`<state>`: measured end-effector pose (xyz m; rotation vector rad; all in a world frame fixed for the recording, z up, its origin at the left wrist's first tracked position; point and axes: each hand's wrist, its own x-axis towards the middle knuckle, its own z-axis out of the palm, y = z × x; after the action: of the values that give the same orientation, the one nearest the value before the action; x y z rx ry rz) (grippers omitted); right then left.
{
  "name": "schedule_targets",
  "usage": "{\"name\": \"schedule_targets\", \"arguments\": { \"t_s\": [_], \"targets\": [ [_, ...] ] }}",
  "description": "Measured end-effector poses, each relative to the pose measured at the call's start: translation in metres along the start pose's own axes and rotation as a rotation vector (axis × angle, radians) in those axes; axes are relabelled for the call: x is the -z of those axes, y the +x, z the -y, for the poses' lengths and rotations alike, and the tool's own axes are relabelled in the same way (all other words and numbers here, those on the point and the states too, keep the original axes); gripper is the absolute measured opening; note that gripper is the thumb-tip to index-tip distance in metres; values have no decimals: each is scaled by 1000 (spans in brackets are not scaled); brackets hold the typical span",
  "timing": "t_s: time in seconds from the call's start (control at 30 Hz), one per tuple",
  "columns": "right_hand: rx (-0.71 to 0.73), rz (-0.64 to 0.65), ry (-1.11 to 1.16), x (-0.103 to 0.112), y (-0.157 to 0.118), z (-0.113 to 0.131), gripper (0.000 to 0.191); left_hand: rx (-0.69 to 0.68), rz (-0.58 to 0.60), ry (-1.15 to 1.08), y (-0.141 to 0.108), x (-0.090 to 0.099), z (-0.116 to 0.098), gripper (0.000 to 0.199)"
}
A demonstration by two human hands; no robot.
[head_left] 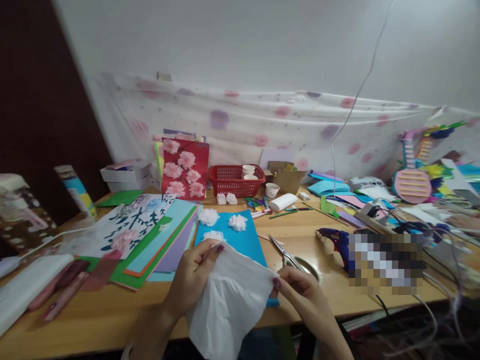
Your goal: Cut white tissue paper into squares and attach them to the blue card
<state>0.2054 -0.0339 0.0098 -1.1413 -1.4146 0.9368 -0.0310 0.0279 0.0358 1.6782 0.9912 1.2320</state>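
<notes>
left hand (pixel 197 270) and right hand (pixel 300 287) both grasped one white tissue (pixel 228 295): the left pinched its upper edge between thumb and fingers, the right pinched its right-hand corner. the tissue was spread between them, its lower part hanging loose at the near edge of the tabletop (pixel 303 232). whether it was one layer or several, i could not tell.

behind it lay one blue sheet (pixel 245 242) with three white flowers (pixel 237 222) at its far end, two in back and one nearer, just beside the left hand. the tissue stood in front of the sheet's near part and hid much of it.

just beyond the right hand lay one pair of scissors (pixel 279 247), with one roll of tape (pixel 314 270) beside its handles; the hand covered part of the roll. farther right was one glue gun (pixel 339 242), and a blurred patch hid what was next to it.

at the back stood one red basket (pixel 230 186) with two paper cups visible in it, and one more cup (pixel 272 190) stood to its right. two small white pieces (pixel 226 199) lay before the basket, and one white bundle (pixel 283 202) lay near the cup. left of the basket, one red picture (pixel 203 155) bore six pink blossoms (pixel 186 160). fanned coloured sheets (pixel 176 247) overlapped on the left, too layered to count.
</notes>
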Motion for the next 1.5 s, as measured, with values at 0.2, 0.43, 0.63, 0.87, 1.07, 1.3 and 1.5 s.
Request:
{"name": "schedule_targets", "arguments": {
  "t_s": [0.2,0.43,0.63,0.87,1.07,1.3,1.5],
  "targets": [
    [-138,-65,338,-39,-2,-8,55,16,-178,23,-4,-19,6,34],
    [-119,-403,41,-64,-7,-9,48,13,-204,126,-7,-25,5,34],
    [-156,-395,172,-51,-2,-8,47,298,163,-235,-9,-16,8,48],
    [-249,-121,242,-34,-5,-6,49,337,157,-251,-10,-16,19,44],
    [-123,-169,127,-19,-8,-12,32,360,294,-462,-10,-3,15,36],
    [-64,-83,202,-17,-9,-9,12,492,263,-562,-10,5,14,18],
    [121,-147,-28,-16,-6,-11,29,593,-9,-733,-9,-4,16,39]
  ]
}}
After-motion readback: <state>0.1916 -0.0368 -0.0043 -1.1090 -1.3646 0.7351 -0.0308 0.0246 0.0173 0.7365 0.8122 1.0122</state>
